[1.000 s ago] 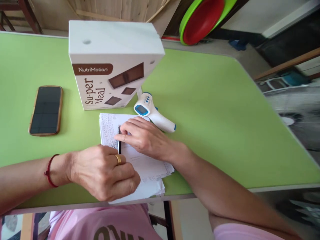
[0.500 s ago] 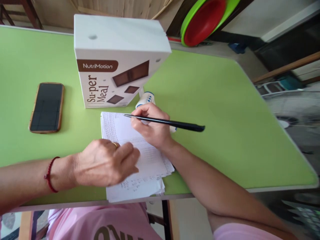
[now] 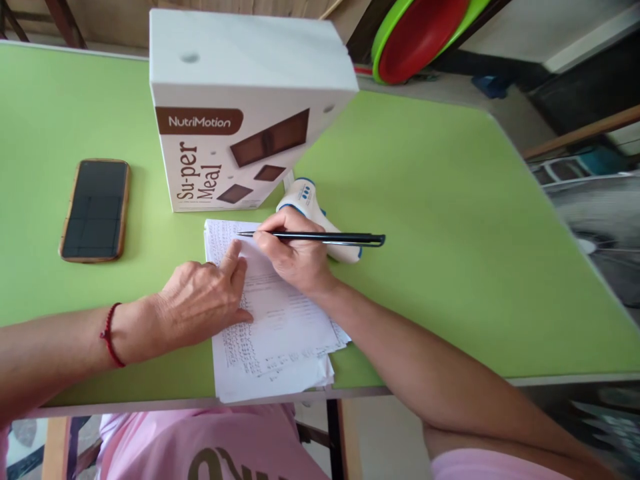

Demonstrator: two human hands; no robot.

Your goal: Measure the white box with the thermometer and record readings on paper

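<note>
Sheets of paper [image 3: 285,333] covered in handwriting lie stacked near the table's front edge. My right hand [image 3: 300,260] rests on the upper part and grips a black pen [image 3: 325,237], its tip at the top left of the writing. My left hand [image 3: 200,297] lies on the left side of the sheets, holding nothing, index finger stretched toward the pen tip and thumb apart. Beyond my right hand lies a white and blue handheld device [image 3: 313,208], partly hidden by that hand; it looks like a forehead thermometer.
A white NutriMotion box [image 3: 200,157] stands upright just past the paper. To the left a phone [image 3: 96,210] in a brown case lies face up on the green table [image 3: 450,233]. Red and green basins [image 3: 420,40] are behind the table, and a fan [image 3: 600,233] is at the right.
My left hand has come down onto the paper, its curled fingers opening to point near the pen tip. My right hand has tilted the pen closer to level, its tip slightly further left.
</note>
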